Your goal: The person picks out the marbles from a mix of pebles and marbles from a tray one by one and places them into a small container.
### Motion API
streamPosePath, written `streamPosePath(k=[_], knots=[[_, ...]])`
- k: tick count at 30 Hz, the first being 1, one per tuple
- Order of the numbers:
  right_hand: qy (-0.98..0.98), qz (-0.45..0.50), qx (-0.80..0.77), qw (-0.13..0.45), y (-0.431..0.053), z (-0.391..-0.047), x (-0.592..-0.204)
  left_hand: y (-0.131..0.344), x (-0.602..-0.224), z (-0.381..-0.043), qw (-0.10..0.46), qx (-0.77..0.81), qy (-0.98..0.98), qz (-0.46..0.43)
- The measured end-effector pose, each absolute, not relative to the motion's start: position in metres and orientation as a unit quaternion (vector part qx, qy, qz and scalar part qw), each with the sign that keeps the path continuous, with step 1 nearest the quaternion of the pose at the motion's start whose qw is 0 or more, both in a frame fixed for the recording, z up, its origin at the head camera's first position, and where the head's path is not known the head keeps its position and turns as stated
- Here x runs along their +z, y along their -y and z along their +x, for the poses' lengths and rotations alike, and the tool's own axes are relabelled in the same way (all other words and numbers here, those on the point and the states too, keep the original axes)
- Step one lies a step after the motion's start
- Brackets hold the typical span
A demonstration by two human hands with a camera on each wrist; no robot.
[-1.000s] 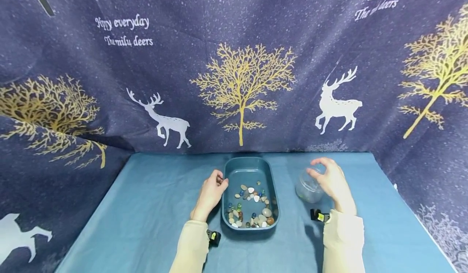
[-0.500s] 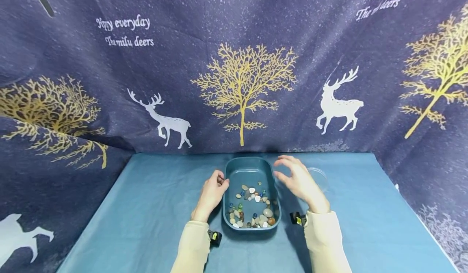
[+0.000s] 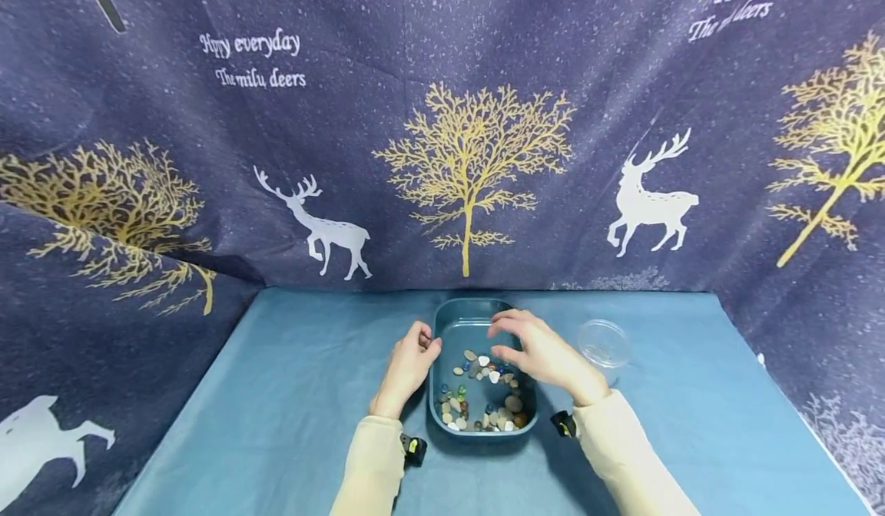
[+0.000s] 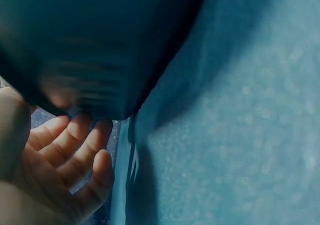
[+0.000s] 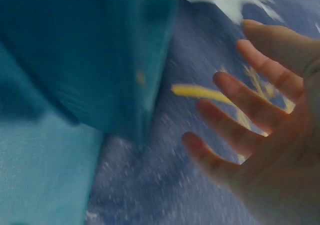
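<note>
A dark teal tray (image 3: pixel 482 434) sits a little below and right of the centre of the head view, its long sides running up and down the frame. Small stones (image 3: pixel 513 404) lie inside it in two loose groups: one across the middle of the floor, the other along the bottom end and lower left corner. Most are pale or tan, and among them are white stones (image 3: pixel 494 377), an orange-brown stone (image 3: pixel 521 420) at the lower right and green beads (image 3: pixel 462 391) at the left.

The left hand (image 3: pixel 408 362) pinches the tray's left rim, its thumb tip over the edge and its fingers against the outside. The left wrist view shows those fingers bent, with their tips touching the dark wall.

The right hand (image 3: pixel 542 349) hovers over the tray's upper right part and holds nothing; its thumb and fingers are spread apart, plainly so in the right wrist view.

Right of the tray, beyond the right hand, a clear round container (image 3: pixel 604 343) stands apart; its contents are too faint to tell. Both sleeves (image 3: pixel 369 454) are cream. A blue tablecloth (image 3: pixel 297 393) lies beneath everything, and a navy curtain (image 3: pixel 408 9) with yellow trees and white deer fills the upper frame.
</note>
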State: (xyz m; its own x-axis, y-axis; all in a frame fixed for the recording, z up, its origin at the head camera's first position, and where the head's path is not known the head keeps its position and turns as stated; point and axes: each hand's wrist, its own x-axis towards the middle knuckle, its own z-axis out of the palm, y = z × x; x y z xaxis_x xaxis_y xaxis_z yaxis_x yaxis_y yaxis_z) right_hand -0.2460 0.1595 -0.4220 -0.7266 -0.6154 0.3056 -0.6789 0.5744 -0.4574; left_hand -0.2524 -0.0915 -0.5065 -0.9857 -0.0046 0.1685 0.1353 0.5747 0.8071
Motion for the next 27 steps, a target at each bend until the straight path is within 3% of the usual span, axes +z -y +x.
streamPosePath(k=[9, 17, 27], knots=[[0.88, 0.44, 0.173, -0.026, -0.14, -0.266, -0.42, 0.092, -0.508, -0.254, 0.074, -0.46, 0.884, -0.031], [0.917, 0.371, 0.059, -0.139, -0.106, -0.276, -0.423, 0.093, -0.507, -0.253, 0.07, -0.469, 0.88, -0.032], [0.914, 0.376, -0.055, -0.147, -0.069, -0.274, -0.434, 0.093, -0.508, -0.254, 0.071, -0.463, 0.883, -0.035]])
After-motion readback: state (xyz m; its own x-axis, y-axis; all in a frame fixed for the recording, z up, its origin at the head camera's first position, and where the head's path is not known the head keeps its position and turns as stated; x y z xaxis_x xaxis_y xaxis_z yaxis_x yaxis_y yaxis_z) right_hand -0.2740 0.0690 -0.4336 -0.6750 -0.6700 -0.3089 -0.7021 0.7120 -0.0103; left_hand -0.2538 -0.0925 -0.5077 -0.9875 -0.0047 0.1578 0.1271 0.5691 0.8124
